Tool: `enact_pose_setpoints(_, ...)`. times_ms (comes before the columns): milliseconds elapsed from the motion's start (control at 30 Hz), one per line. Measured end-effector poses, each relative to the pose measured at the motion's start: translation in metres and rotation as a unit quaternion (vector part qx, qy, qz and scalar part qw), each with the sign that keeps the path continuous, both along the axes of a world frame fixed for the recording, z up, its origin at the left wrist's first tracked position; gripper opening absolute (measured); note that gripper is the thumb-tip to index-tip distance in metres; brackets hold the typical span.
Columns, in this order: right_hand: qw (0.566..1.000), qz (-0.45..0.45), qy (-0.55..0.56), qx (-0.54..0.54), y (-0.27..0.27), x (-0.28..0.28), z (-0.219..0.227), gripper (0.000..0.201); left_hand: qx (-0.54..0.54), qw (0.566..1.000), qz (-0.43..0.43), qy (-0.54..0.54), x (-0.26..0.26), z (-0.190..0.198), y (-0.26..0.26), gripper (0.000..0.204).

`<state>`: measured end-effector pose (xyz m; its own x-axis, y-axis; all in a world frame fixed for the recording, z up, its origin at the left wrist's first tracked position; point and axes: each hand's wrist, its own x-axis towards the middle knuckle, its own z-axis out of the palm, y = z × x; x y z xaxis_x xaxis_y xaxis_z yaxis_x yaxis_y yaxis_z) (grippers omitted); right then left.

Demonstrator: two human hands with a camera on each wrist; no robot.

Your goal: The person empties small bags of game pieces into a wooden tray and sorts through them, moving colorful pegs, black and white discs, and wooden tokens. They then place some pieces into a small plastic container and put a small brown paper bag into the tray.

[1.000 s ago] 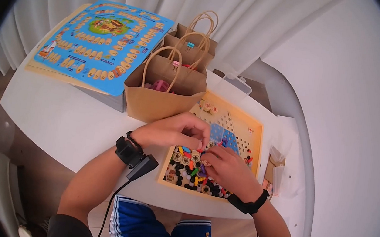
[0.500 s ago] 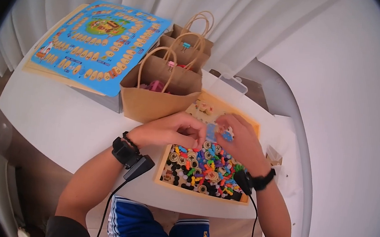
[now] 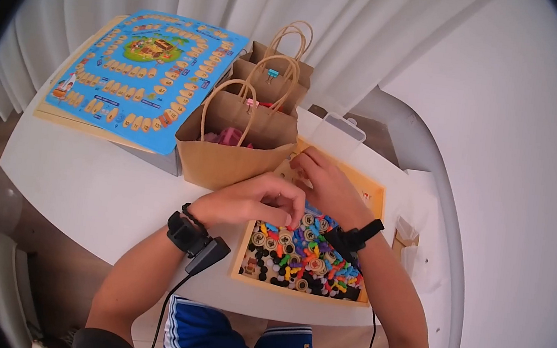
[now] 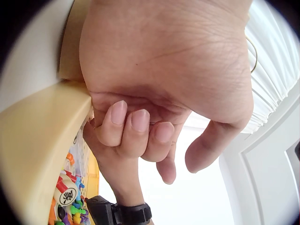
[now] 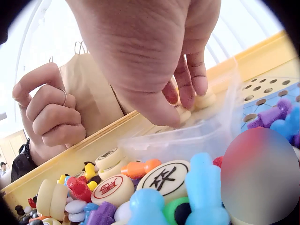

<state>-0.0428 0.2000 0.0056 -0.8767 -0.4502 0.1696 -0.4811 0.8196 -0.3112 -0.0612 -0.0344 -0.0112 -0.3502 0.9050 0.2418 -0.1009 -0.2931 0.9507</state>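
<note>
Colorful pegs, black and pale balls and wooden discs with characters point(image 5: 166, 179) fill the near part of a wooden-rimmed tray point(image 3: 378, 199). At the tray's far left corner, the right hand point(image 3: 335, 191) reaches down; in the right wrist view its thumb and fingers pinch a pale wooden disc point(image 5: 185, 114), beside another pale disc point(image 5: 205, 100). A clear plastic box point(image 5: 161, 143) is just in front of those fingertips. The left hand point(image 3: 255, 199) hovers over the tray's left rim; the left wrist view shows its fingers point(image 4: 139, 121) loosely curled, nothing visible in them.
Brown paper bags point(image 3: 232, 162) with looped handles stand behind the left hand. A blue board game sheet point(image 3: 145, 76) lies on a stack at the left. Clear plastic lid point(image 3: 338, 134) behind the tray; clear packaging point(image 3: 407, 247) at its right. White curtain beyond.
The right hand has left the pile of pieces and moved away from the body and leftward to the tray's far corner. The left hand has stayed almost in place.
</note>
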Motion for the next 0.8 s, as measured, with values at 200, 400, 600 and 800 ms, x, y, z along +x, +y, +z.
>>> enact_pose_setpoints(200,1.0,-0.002,0.02,-0.007,0.003,-0.003,-0.007,0.032,-0.003,1.0,0.002,-0.002,0.0,0.001,0.0,0.014)
enact_pose_setpoints(400,1.0,-0.021,-0.023,-0.003,0.003,0.029,0.035,0.023,-0.007,1.0,-0.006,0.0,-0.001,0.002,-0.002,0.014)
enact_pose_setpoints(600,0.983,-0.005,-0.178,0.05,0.006,0.112,0.066,0.02,0.006,1.0,-0.013,0.021,-0.005,-0.007,-0.001,0.014)
enact_pose_setpoints(800,0.985,-0.013,-0.138,0.102,-0.003,0.147,0.044,0.03,0.005,1.0,-0.015,0.026,-0.006,-0.009,0.0,0.015)
